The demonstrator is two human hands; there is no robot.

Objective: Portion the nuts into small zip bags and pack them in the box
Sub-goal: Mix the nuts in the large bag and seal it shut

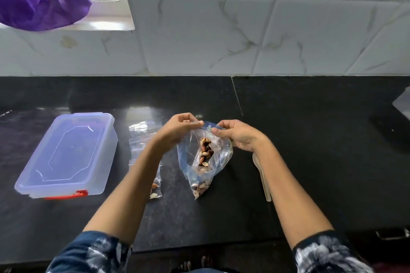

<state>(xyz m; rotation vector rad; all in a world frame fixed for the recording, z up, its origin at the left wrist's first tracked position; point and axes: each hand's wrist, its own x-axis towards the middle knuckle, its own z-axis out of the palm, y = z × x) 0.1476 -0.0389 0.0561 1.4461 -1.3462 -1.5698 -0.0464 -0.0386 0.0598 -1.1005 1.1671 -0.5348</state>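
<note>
- Nut bag (205,157) is held above the counter (310,139), its top edge pinched by the left hand (179,127) and right hand (235,134).
- Lidded box (68,155) sits left; small bags (144,139) lie behind the left forearm; a spoon (264,179) is partly hidden by the right forearm.

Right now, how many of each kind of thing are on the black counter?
Plastic box with red latch: 1
Large zip bag of nuts, pinched at its top by the left hand and right hand: 1
Small zip bag holding nuts: 1
Pile of empty small zip bags: 1
Spoon: 1
Total: 5
</note>
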